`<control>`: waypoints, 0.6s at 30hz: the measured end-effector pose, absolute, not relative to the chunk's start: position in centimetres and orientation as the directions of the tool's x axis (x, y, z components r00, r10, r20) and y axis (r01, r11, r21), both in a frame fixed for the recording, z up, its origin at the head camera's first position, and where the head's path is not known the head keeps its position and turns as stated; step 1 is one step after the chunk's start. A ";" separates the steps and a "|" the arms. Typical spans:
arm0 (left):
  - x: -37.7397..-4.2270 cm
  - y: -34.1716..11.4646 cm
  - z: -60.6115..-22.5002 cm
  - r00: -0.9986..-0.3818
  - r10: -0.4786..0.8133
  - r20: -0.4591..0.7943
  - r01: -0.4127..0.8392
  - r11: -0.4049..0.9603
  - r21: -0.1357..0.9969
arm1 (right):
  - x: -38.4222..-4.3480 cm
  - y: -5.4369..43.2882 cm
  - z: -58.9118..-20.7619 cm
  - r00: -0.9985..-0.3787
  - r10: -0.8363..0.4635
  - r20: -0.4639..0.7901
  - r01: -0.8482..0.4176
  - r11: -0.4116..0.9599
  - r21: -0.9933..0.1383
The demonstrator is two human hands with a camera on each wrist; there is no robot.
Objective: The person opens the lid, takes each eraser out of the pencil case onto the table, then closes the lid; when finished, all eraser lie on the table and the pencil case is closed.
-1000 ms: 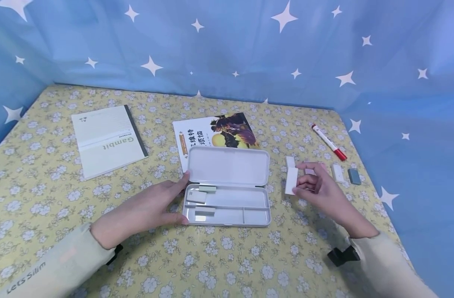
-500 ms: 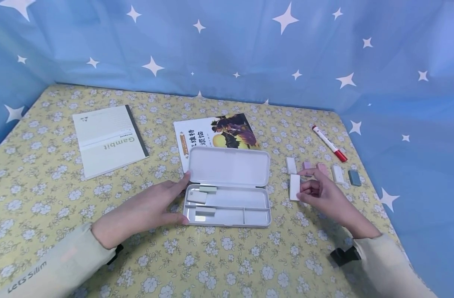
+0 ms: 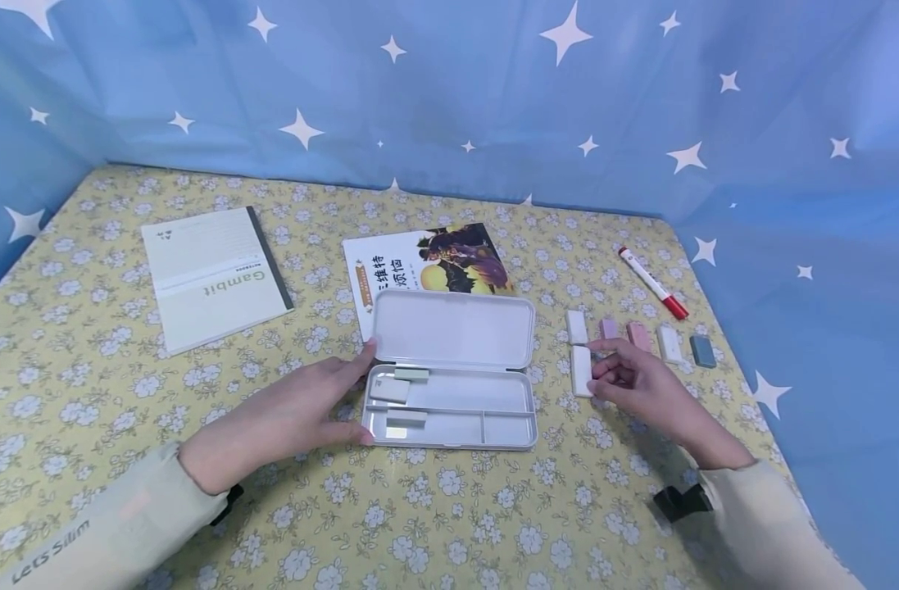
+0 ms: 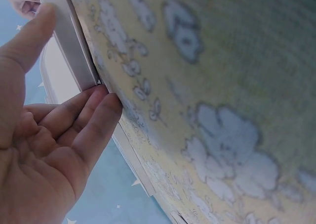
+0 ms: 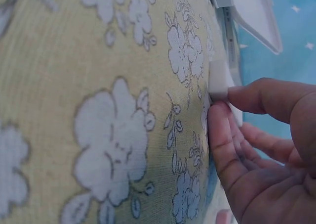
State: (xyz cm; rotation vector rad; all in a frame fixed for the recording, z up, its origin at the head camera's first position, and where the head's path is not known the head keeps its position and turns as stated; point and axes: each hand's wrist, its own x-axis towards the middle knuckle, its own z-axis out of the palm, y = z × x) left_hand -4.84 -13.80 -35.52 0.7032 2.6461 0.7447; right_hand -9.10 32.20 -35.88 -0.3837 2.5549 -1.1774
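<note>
An open white pencil case (image 3: 449, 328) lies in the middle of the table in the head view. Several small erasers lie in its left part, among them a white eraser (image 3: 389, 391) and a pale green one (image 3: 411, 374). My left hand (image 3: 287, 418) rests against the case's left end, thumb (image 4: 37, 33) and fingers spread along it. To the right of the case, my right hand (image 3: 641, 381) pinches a white eraser (image 3: 581, 371) between thumb and fingers, low at the tablecloth. In the right wrist view the thumb (image 5: 266, 98) presses on this eraser's side.
Beyond the held eraser lies a row of erasers: white (image 3: 576, 326), purple (image 3: 607, 329), pink (image 3: 638, 335), another white (image 3: 669, 343) and dark teal (image 3: 703, 351). A red-capped marker (image 3: 652, 283) lies behind them. A picture book (image 3: 405, 254) sits behind the case, a notebook (image 3: 213, 279) at left.
My right hand has brought the white eraser nearer and down, from overlapping the far white eraser to just in front of it, then slightly left. My left hand stays at the pencil case.
</note>
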 end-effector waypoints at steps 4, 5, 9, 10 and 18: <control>-4.8 -13.8 -35.4 -0.832 0.537 -0.139 0.382 0.737 0.558 | -9.1 32.1 -35.8 -0.918 -0.359 -0.170 -0.110 0.641 -0.760; -4.8 -13.8 -35.4 -0.832 0.537 -0.138 0.382 0.735 0.560 | -9.1 32.0 -35.8 -0.919 -0.356 -0.172 -0.107 0.643 -0.758; -4.8 -13.8 -35.4 -0.832 0.538 -0.135 0.381 0.732 0.565 | -9.2 32.0 -35.8 -0.917 -0.352 -0.189 -0.096 0.653 -0.751; -4.8 -13.9 -35.5 -0.833 0.537 -0.136 0.380 0.733 0.565 | -9.2 32.0 -35.7 -0.916 -0.351 -0.196 -0.091 0.656 -0.750; -4.8 -13.8 -35.6 -0.836 0.527 -0.152 0.370 0.746 0.554 | -9.3 32.1 -35.6 -0.913 -0.345 -0.219 -0.073 0.665 -0.743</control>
